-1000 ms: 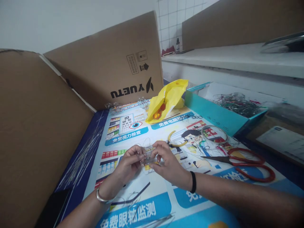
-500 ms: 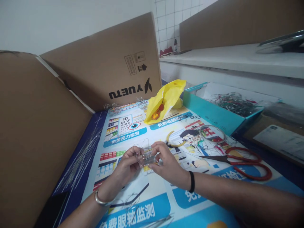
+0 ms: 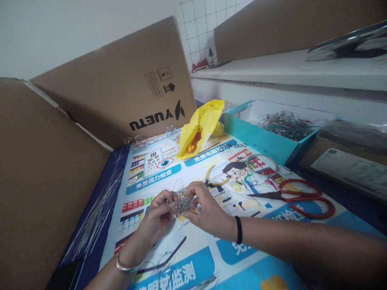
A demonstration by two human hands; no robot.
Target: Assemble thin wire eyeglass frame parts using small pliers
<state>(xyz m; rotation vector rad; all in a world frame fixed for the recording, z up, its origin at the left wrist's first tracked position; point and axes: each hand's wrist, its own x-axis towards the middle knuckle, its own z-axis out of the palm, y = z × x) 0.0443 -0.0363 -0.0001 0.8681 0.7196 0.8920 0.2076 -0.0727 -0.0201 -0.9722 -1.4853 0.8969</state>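
Between my two hands is a small clear block (image 3: 183, 204) with thin bent wire around it. My right hand (image 3: 207, 209), with a black band at its wrist, grips the block between thumb and fingers. My left hand (image 3: 157, 214) pinches the wire at the block's left end; a silver bangle circles that wrist. Loose wire loops stick out above and below the fingers. Just beyond my right hand lie yellow-handled pliers (image 3: 222, 182). Red-handled scissors (image 3: 282, 196) rest to the right, and a coil of wire (image 3: 262, 165) sits behind them.
A turquoise box (image 3: 263, 135) holds tangled wire pieces. A yellow pouch (image 3: 201, 125) with orange items stands at the back. Cardboard (image 3: 121, 88) walls rise at the left and back. Straight wires (image 3: 93, 213) lie on the left, more wire pieces (image 3: 165, 262) near the front.
The view has shifted slightly, so the surroundings sit further left. Both hands keep hold of the clear block and wire, with only a small turn of the block.
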